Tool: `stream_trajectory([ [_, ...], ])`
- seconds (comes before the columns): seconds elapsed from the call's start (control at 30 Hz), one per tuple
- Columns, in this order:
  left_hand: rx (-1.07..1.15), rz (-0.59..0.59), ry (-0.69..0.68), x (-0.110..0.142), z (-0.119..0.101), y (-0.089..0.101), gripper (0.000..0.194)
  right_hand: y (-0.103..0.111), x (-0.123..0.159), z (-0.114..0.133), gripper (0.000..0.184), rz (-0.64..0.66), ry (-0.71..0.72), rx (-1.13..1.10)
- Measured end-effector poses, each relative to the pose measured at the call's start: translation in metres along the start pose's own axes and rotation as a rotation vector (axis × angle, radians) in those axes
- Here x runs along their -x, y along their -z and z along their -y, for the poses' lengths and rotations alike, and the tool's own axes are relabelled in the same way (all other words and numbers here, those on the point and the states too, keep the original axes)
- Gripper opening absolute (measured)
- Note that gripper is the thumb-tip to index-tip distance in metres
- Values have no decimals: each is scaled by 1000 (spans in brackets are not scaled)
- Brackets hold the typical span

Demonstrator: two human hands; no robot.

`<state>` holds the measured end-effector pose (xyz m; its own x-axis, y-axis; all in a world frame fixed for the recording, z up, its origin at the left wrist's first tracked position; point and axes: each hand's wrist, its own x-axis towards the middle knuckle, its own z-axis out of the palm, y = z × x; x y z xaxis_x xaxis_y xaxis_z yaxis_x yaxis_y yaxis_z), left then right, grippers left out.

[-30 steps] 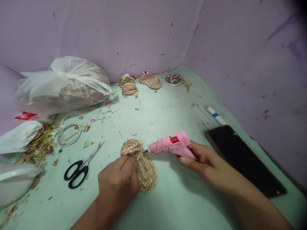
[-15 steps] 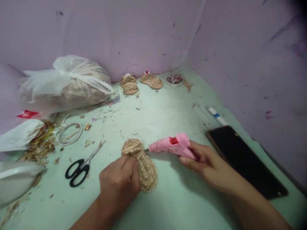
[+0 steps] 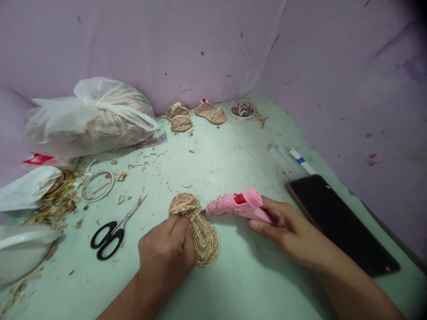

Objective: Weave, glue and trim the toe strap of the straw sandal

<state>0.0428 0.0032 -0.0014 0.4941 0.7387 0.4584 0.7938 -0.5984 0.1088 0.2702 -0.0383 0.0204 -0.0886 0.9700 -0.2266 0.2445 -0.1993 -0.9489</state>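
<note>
A small slipper of coiled, braided straw (image 3: 205, 240) lies on the pale green table, a woven strap across its upper part. My left hand (image 3: 168, 249) is closed on its left side at the strap; the fingertips are hidden. In my right hand (image 3: 283, 226) is a pink hot glue gun (image 3: 235, 204), gripped by its handle. Its nozzle points left and meets the slipper's right edge near the strap end. Whether glue is coming out cannot be made out. Black-handled scissors (image 3: 115, 233) lie to the left of my left hand, blades pointing away.
Two finished-looking straw slippers (image 3: 180, 118) and a dish of beads (image 3: 243, 110) stand by the back wall. A stuffed plastic bag (image 3: 96, 118), a tape ring (image 3: 98, 186) and straw scraps (image 3: 62, 206) are at left. A dark phone-like slab (image 3: 343, 224) lies at right.
The glue gun has tilted slightly, its rear end a little lower and shifted left. My left hand and the slipper have stayed in place.
</note>
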Motion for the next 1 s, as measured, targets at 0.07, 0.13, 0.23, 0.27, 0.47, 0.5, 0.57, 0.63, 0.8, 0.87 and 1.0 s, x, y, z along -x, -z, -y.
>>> stream_trajectory([
  [0.07, -7, 1, -1, 0, 0, 0, 13, 0, 0, 0, 29, -3, -2, 11],
  [0.13, -13, 5, 0, 0, 0, 0, 13, 1, 0, 1, 29, -2, -2, 16],
  [0.23, -10, 8, 1, 0, 0, 1, 14, 2, 0, 2, 28, 2, 1, 23],
  [0.27, -9, 7, 2, 0, 0, 1, 14, 3, 1, 2, 27, 1, 5, 21],
  [0.47, -29, -4, -8, 1, 1, 1, 13, 6, 1, 2, 16, -123, -37, -64],
  [0.5, -41, -3, -12, 1, 1, 1, 13, 6, -1, 1, 17, -174, -63, -66],
  [0.57, -66, -4, -24, 1, 1, 1, 12, 6, -10, -2, 16, -292, -105, -43],
  [0.63, -95, -5, -47, 0, 0, 2, 12, 7, -21, -4, 15, -398, -129, 18],
  [0.8, -174, 3, -91, -5, -3, 9, 14, 6, -30, 9, 19, -474, -155, 621],
  [0.87, -196, 11, -84, -7, -4, 12, 14, -1, -24, 16, 19, -623, -75, 810],
  [1.0, -237, 22, -86, -10, -5, 16, 12, -30, -17, 18, 20, -438, -60, 400],
])
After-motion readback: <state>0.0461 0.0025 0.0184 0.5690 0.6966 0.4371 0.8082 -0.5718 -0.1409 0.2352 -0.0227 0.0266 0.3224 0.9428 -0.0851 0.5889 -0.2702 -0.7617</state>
